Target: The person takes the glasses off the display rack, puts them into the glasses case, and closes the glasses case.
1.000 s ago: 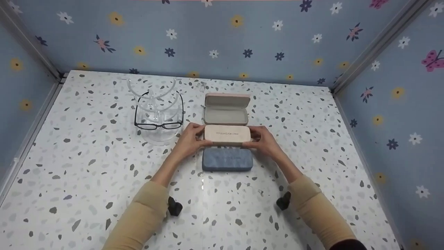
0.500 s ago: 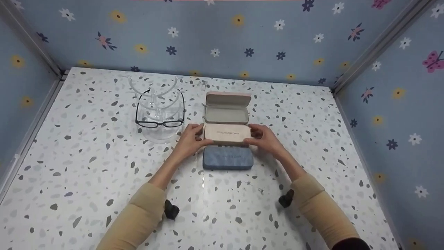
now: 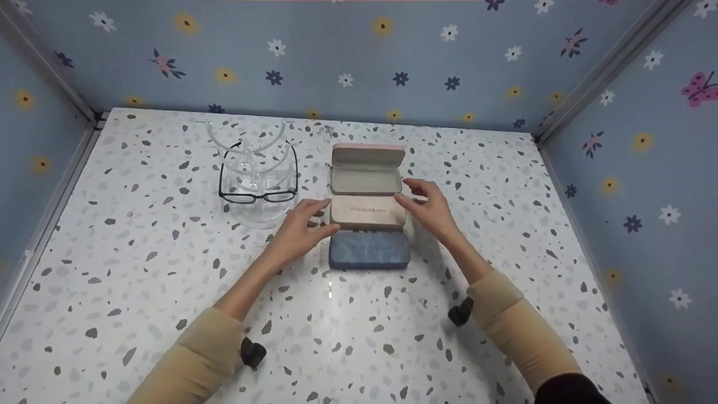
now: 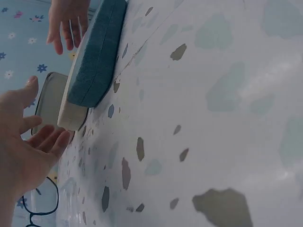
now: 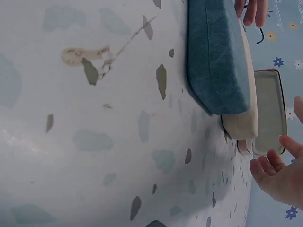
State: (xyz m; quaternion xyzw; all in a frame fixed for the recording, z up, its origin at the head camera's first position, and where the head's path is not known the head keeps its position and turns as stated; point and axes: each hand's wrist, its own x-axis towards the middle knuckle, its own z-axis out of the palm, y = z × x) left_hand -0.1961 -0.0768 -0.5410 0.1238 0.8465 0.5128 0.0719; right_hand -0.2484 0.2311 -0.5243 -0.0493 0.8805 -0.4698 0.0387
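Three glasses cases form a column on the table. At the back, a pink case [image 3: 367,179] stands with its lid raised, its grey inside showing. In front of it lies a closed cream case [image 3: 367,210] with small lettering on top, and nearest me a closed blue case [image 3: 369,250]. My left hand [image 3: 300,230] is at the cream case's left end, thumb and fingers spread and relaxed, holding nothing. Near the right ends of the cream and pink cases is my right hand [image 3: 429,210], fingers apart; in the right wrist view that hand [image 5: 281,177] is off the cases.
Black-framed eyeglasses [image 3: 258,197] rest on a clear plastic display stand [image 3: 255,216] to the left of the cases. The speckled white table [image 3: 359,348] meets flowered blue walls [image 3: 314,56] at the back and sides.
Both hands have let go of the cream case's ends. The right hand has moved back towards the open pink case, and the left has loosened. The cases keep their order.
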